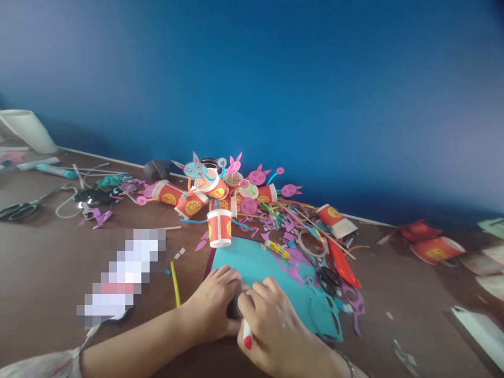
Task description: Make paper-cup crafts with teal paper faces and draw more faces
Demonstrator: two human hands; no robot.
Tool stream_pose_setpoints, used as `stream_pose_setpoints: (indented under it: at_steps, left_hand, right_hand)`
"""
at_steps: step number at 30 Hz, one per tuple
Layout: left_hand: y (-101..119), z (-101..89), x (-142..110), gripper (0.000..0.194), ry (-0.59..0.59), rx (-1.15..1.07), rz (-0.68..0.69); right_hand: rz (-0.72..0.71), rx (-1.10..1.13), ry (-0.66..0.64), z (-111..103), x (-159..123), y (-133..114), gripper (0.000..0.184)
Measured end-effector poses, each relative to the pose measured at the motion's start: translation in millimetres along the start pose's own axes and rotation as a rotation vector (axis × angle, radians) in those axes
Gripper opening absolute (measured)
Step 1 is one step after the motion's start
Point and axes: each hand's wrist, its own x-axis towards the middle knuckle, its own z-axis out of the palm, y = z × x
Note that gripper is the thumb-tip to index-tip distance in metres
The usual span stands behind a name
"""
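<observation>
My left hand [212, 307] rests on the brown table, fingers curled round a small dark object [234, 307] on the edge of a teal paper sheet [252, 262]. My right hand [271, 325] is closed on a white marker with a red end [247, 336], its fingers meeting the left hand over the dark object. Just beyond the sheet stands an upside-down red and white paper cup [219, 227].
A heap of red paper cups [197, 197] with pink and teal paper animal faces lies behind. Scissors [19, 210] lie far left, black scissors [328, 278] and a red knife-like tool [342, 265] to the right. A yellow straw [175, 283], paper scraps and more cups [433, 249] lie around.
</observation>
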Motion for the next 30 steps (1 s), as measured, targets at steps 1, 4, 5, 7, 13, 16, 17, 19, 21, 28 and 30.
stream_pose_setpoints:
  at_steps: [1,4,5,7,13,16,17,19,21,28,30]
  left_hand:
    - [-0.3,0.6,-0.1,0.029,0.011,0.003,0.005]
    - [-0.5,0.8,0.4,0.022,0.021,0.019,0.019]
    - [-0.2,0.3,0.6,0.021,0.014,0.027,0.020]
    - [1.0,-1.1,0.9,0.020,0.004,0.044,0.012]
    - [4.4,-7.3,1.5,0.037,-0.034,0.009,-0.015]
    - [4.5,-9.3,2.1,0.042,-0.057,0.003,-0.024]
    - [4.5,-9.6,2.2,0.043,-0.061,0.007,-0.024]
    - [4.6,-9.8,2.3,0.044,-0.063,0.014,-0.025]
    - [5.1,-10.0,2.2,0.043,-0.058,0.019,-0.028]
    - [6.9,-9.0,0.5,0.039,-0.049,0.010,-0.027]
    - [5.9,-7.4,-0.5,0.041,-0.035,0.003,-0.019]
  right_hand:
    - [0.024,0.011,0.005,-0.6,2.5,-0.6,0.007]
    - [0.115,0.046,0.016,-1.7,11.6,0.6,0.006]
    - [0.147,0.063,0.013,-2.4,15.0,2.2,0.006]
    - [0.204,0.113,0.008,-4.7,21.4,7.0,0.008]
    - [0.333,0.496,0.003,-7.5,27.3,27.3,0.015]
    - [0.383,0.701,-0.012,-0.4,21.1,35.0,0.017]
    - [0.387,0.752,-0.006,2.7,18.0,36.4,0.016]
    - [0.371,0.830,0.016,8.8,10.7,37.3,0.014]
    - [0.325,0.856,0.055,13.9,2.7,36.1,0.014]
    - [0.082,0.554,0.270,29.0,-18.7,29.3,0.009]
    - [0.016,0.464,0.317,34.2,-21.2,28.1,0.009]
